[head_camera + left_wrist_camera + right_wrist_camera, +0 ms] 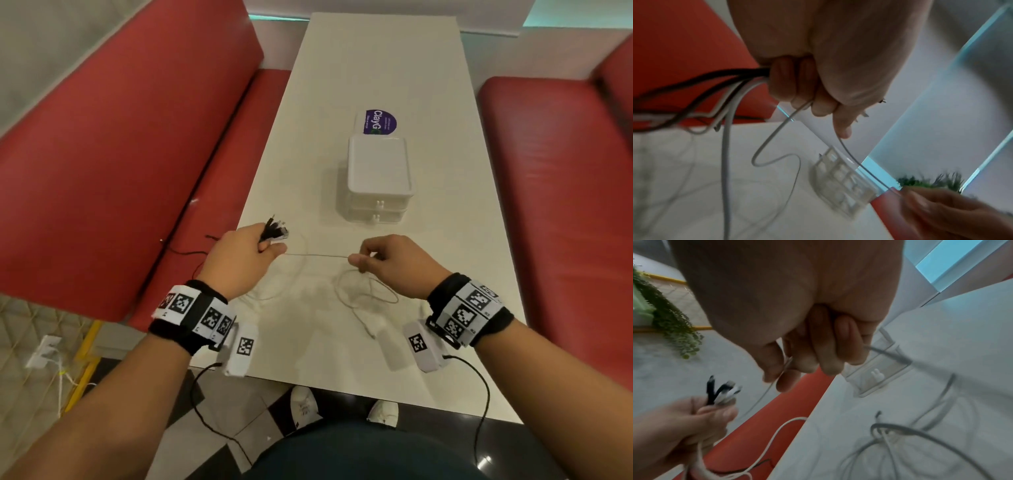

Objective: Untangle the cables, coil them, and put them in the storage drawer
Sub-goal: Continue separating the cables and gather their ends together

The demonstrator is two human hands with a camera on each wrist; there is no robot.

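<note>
My left hand grips a bundle of black and white cable ends, plugs sticking up past the fingers. A thin white cable runs taut from that hand to my right hand, which pinches it between thumb and forefinger. The rest of the white cable lies in loose loops on the white table under my right hand. Black and white strands trail from the left fist toward the table's left edge. A small white storage drawer unit stands mid-table, both drawers closed.
A purple-and-white labelled packet lies just behind the drawer unit. Red bench seats flank the table on both sides. A black cable hangs over the left table edge onto the bench. Green plants hang at the far side.
</note>
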